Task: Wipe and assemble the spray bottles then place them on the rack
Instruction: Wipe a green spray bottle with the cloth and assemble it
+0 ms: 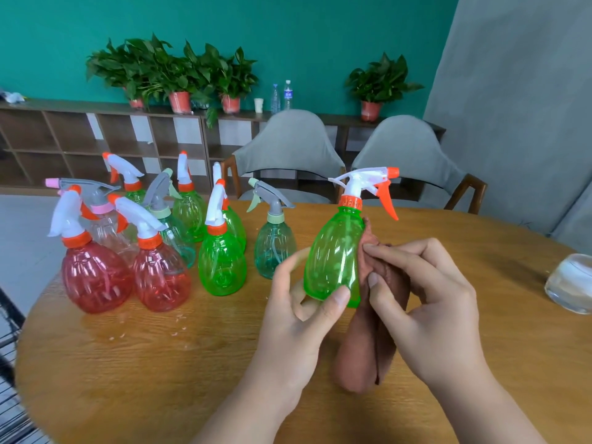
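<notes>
A: Between the two grips, raised off the surface (160, 363), the green bottle (333, 254) sits tilted, trigger head up top. Here the left grip (298, 309) pinches its base, thumb in front, fingers behind. Opposite, the right grip (426, 299) pinches the brown cloth (362, 347) vs. the bottle's side.

B: Handling?

A: Prob. light, looks empty. Thin smooth plastic, so slippery, may flex if squeezed. Best hold at waist or neck collar, not the trigger.

B: Room?

A: Left of the left grip, standing bottles (222, 264) crowd close, easy to topple. Right of the right grip there's bare wood, then a glass bowl (570, 283) near the edge. A dark wire frame (8, 318) sits far left, maybe the rack; can't tell.
</notes>
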